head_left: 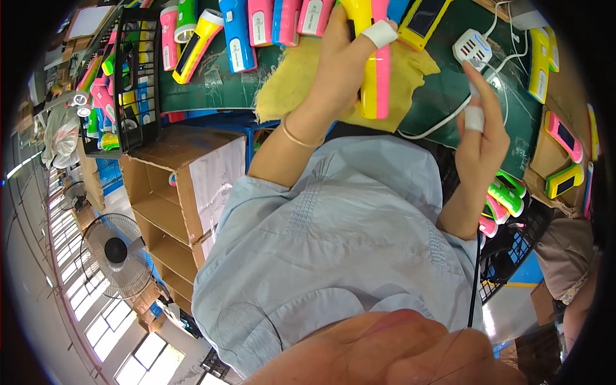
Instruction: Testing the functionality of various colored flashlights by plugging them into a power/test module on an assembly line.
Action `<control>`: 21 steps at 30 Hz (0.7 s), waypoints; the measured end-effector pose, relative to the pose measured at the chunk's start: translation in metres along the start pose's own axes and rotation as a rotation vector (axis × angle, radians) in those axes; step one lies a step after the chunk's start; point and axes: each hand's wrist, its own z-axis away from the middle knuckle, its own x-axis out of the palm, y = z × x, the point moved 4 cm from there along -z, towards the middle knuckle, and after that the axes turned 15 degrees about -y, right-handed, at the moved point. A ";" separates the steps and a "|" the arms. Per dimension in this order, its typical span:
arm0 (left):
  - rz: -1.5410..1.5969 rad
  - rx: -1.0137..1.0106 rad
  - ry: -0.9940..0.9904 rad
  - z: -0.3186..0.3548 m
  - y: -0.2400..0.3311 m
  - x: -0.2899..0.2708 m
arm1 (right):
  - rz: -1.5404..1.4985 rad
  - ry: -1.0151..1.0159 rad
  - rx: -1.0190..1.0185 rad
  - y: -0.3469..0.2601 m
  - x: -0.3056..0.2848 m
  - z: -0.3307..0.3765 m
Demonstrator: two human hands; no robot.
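My left hand [337, 70] is closed around a yellow and pink flashlight [374, 90], held over a ragged yellow cloth [282, 83] on the green tabletop. White tape wraps a digit of this hand. To the right, my right hand [482, 144], also taped, is raised beside a white multi-port USB charger [471, 48]. Its index finger reaches to the charger's near edge. A white cable [427, 135] runs into the fingers, which seem to pinch it; its end is hidden. Beyond the left hand stands a row of flashlights, including a blue one [237, 38] and a pink one [260, 22].
A black basket [138, 77] of colourful flashlights is at the left, above cardboard shelving [160, 173]. More flashlights lie along the right, including a pink one [564, 135]. Another basket [513, 247] sits below my right arm. A fan [115, 250] stands at the lower left.
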 end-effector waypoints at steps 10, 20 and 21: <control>0.549 0.075 -0.034 -0.007 -0.019 0.003 | -0.527 -0.469 0.082 0.034 0.056 -0.033; 0.190 0.175 0.374 -0.010 -0.019 -0.007 | -0.453 -0.358 0.006 0.029 0.069 -0.037; 0.369 0.139 0.129 -0.017 -0.026 -0.010 | -0.565 -0.399 -0.013 0.025 0.071 -0.038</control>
